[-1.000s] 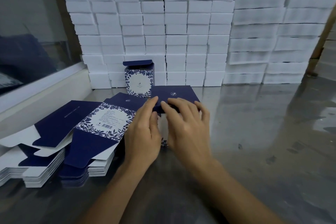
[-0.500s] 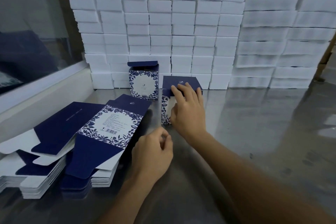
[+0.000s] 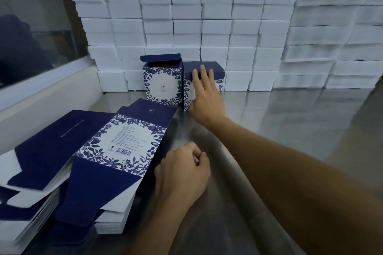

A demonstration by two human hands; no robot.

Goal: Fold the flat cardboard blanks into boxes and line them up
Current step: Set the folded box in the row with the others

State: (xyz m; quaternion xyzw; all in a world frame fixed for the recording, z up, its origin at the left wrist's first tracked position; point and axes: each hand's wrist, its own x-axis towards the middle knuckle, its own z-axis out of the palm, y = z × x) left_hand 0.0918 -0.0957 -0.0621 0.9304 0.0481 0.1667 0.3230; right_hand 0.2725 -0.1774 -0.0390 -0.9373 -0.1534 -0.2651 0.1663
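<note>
From the head camera, the right hand (image 3: 204, 97) reaches far across the metal table (image 3: 290, 130) with its fingers straight and spread a little, laid flat against the front of the newly folded box (image 3: 215, 72), the fingertips touching its dark blue closed lid. This box stands upright, its left edge just beside the right edge of the first folded box (image 3: 161, 83), whose lid flap stands open. Both boxes sit close against the wall of white foam blocks (image 3: 186, 16) that runs along the far side of the table.

The left hand (image 3: 182, 174) hovers near the middle, its fingers curled in loosely with thumb meeting forefinger; whether it pinches anything cannot be told. It sits just at the right edge of the near stack of flat blanks (image 3: 116, 151), whose top blank shows a barcode panel. A second stack of blanks (image 3: 41, 141) lies to the left of it, partly overlapped by it.

To the left, a white ledge (image 3: 41, 93) under a glass pane bounds the table. The bare steel to the right of the boxes and arms stretches wide and open
</note>
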